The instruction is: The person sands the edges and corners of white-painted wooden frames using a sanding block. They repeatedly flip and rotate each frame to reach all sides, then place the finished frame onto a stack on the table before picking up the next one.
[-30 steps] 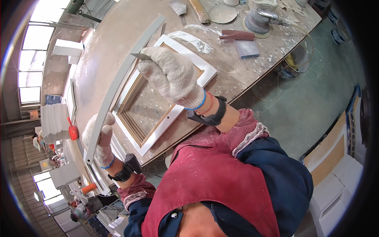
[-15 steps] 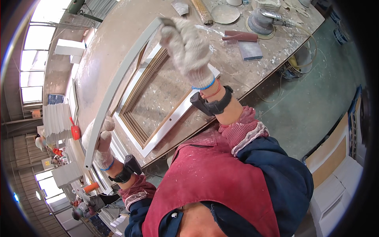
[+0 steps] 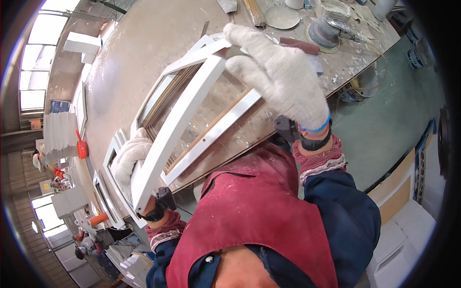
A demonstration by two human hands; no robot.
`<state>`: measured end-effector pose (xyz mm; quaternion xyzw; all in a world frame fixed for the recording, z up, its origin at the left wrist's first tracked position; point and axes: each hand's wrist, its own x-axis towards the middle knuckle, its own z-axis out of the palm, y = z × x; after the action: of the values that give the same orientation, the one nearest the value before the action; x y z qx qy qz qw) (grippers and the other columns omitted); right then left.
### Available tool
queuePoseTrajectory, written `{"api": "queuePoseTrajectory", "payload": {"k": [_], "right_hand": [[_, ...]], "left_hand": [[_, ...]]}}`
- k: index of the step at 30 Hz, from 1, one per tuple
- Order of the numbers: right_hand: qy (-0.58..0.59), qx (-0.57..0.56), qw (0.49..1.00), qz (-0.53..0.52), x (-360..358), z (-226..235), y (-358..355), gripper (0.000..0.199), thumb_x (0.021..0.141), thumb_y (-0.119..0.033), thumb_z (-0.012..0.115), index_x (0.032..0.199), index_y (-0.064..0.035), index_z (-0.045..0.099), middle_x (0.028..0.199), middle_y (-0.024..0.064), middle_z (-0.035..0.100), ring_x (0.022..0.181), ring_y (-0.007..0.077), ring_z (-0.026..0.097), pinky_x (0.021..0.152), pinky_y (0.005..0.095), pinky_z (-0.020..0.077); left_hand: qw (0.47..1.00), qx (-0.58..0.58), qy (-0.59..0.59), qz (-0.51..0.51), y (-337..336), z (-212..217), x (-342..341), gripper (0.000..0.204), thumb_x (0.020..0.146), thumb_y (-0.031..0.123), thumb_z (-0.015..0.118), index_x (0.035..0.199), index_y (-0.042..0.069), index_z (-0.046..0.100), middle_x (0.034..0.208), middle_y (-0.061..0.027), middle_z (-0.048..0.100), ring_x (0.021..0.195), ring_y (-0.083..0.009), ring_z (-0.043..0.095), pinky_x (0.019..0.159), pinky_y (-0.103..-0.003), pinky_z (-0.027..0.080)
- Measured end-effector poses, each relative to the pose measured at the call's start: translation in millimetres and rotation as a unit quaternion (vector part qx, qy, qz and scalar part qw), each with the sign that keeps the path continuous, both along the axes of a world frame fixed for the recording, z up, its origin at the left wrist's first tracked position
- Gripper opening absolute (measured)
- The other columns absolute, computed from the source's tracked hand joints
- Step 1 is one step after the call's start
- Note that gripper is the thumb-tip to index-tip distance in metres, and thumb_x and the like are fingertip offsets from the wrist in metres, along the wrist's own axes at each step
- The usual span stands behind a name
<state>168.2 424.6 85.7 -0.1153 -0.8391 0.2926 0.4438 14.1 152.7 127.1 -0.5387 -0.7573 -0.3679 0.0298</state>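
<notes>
A white rectangular frame (image 3: pixel 189 113) is held tilted above the table, one long bar raised towards me. My right hand (image 3: pixel 283 72), in a pale knitted glove, grips its far right corner with the fingers over the top and the thumb below. My left hand (image 3: pixel 130 156), gloved the same way, is closed around the frame's left end; part of its grip is hidden behind the bar. Beneath lies a stack of frames (image 3: pixel 233 115), white on top with brown wooden inner edges, close to the table's near edge.
On the dusty table (image 3: pixel 158 41) are a sander (image 3: pixel 322 34) with a hose, a round disc (image 3: pixel 282 18) and a dark red roll (image 3: pixel 300 45). A bucket (image 3: pixel 357 89) stands below the right edge. More white frames (image 3: pixel 103 197) and a red-handled tool (image 3: pixel 81 146) are at left.
The held frame has turned from nearly edge-on to tilted, showing its opening. My right hand has moved right and nearer; my left hand has shifted slightly right.
</notes>
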Motion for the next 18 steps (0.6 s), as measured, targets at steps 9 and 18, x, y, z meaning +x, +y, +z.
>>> {"api": "queuePoseTrajectory", "payload": {"k": [9, 18], "right_hand": [[-0.337, 0.049, 0.931, -0.130, 11, -75, 94, 0.037, 0.094, -0.034, 0.051, 0.120, -0.0106, 0.063, 0.102, 0.0168, 0.069, 0.091, 0.0348, 0.066, 0.078, 0.0468, 0.0522], [-0.189, -0.337, 0.922, -0.038, 32, -82, 45, 0.041, 0.097, -0.028, 0.060, 0.131, -0.0040, 0.060, 0.071, -0.0024, 0.059, 0.055, 0.0020, 0.046, 0.047, 0.0199, 0.0342]], "left_hand": [[0.996, -0.013, 0.086, -0.004, -2, -31, 11, 0.019, 0.072, 0.014, 0.076, 0.082, 0.001, 0.066, 0.078, -0.0133, 0.067, 0.079, -0.0302, 0.069, 0.085, -0.043, 0.056], [0.988, -0.033, 0.145, -0.043, 3, -90, 35, 0.027, 0.072, 0.017, 0.077, 0.093, 0.004, 0.067, 0.091, -0.0116, 0.067, 0.092, -0.0305, 0.067, 0.094, -0.044, 0.052]]}}
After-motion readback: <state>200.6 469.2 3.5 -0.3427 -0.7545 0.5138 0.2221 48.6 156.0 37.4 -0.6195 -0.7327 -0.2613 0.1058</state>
